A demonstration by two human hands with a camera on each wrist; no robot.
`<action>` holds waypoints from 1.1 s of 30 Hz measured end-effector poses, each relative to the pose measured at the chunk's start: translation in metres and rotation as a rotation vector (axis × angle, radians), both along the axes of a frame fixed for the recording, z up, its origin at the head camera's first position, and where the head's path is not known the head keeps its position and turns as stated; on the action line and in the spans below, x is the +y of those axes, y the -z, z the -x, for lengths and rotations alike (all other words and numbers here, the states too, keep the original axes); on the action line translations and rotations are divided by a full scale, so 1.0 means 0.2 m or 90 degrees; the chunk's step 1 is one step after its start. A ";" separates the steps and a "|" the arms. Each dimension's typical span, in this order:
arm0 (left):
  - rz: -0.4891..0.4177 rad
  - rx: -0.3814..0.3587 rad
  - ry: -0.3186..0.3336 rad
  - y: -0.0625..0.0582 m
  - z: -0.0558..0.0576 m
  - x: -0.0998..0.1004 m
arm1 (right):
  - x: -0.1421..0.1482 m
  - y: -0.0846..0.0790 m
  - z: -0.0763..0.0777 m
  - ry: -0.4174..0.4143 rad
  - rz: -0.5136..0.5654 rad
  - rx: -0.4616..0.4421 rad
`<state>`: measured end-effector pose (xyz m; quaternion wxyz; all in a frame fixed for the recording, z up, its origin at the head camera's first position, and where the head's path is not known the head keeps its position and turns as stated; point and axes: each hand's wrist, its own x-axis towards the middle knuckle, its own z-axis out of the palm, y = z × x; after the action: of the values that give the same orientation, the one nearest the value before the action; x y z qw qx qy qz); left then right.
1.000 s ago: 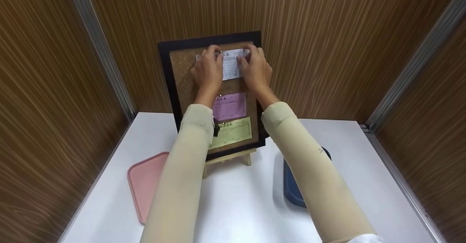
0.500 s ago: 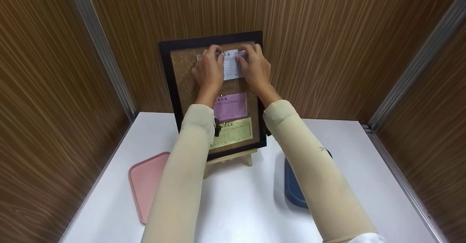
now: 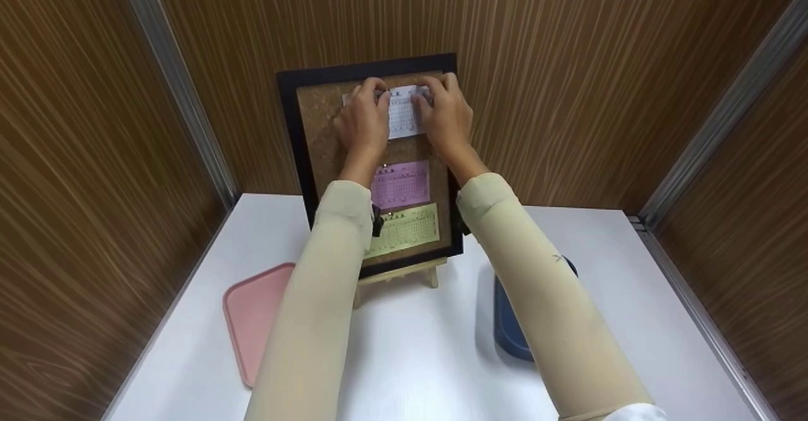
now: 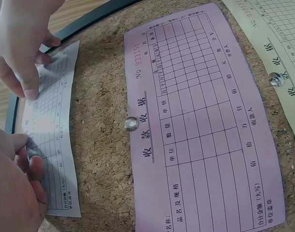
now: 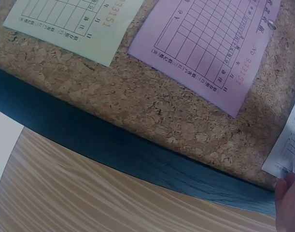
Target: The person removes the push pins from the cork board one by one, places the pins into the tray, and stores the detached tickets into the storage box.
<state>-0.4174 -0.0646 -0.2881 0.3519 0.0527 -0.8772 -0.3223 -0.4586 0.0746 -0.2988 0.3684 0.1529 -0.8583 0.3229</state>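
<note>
Framed corkboard point(image 3: 322, 118) with three receipt slips, propped on a wooden easel point(image 3: 401, 272). The white slip point(image 3: 403, 115) lies against the upper cork, above the pink slip point(image 3: 402, 184) and the yellow slip point(image 3: 410, 226). The left hand point(image 3: 364, 115) and right hand point(image 3: 449, 118) stand apart, fingers bent, each touching the white slip; whether the fingertips pinch or merely press cannot be told.

Only the head view includes the surroundings: a white surface point(image 3: 416, 358), a pink tray point(image 3: 255, 320) partly behind the left sleeve point(image 3: 315, 307), and a blue tray point(image 3: 510, 326) partly behind the right sleeve point(image 3: 549, 307).

The left wrist view, turned sideways, resolves the print. The pink slip is headed 收款收据 and bears "No 933151" in red, with columns 品名及规格, 单位, 数量 and 单价; a clear round pin point(image 4: 131, 123) sits beside the heading. A second pin point(image 4: 276, 79) marks the yellow slip. On the white slip, 合计金额(大写) and 单位盖章 are legible; its heading is largely obscured.

The right wrist view alone gives a close look at the black frame point(image 5: 137, 147) along the board's right side, with fingertips at the white slip's corner. There the yellow slip's red number also reads 933151.
</note>
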 end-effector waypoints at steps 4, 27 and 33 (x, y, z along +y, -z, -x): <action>-0.004 -0.002 0.006 0.00 0.00 0.00 | 0.00 0.00 0.00 0.005 0.000 0.004; -0.003 -0.013 0.001 -0.01 0.00 0.02 | 0.02 0.02 0.02 0.001 -0.027 0.083; -0.009 -0.015 0.007 -0.01 -0.01 0.02 | 0.03 0.02 0.01 0.000 -0.044 0.093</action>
<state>-0.4164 -0.0599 -0.2863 0.3394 0.0539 -0.8792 -0.3300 -0.4615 0.0802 -0.3034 0.4247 0.1886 -0.8398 0.2808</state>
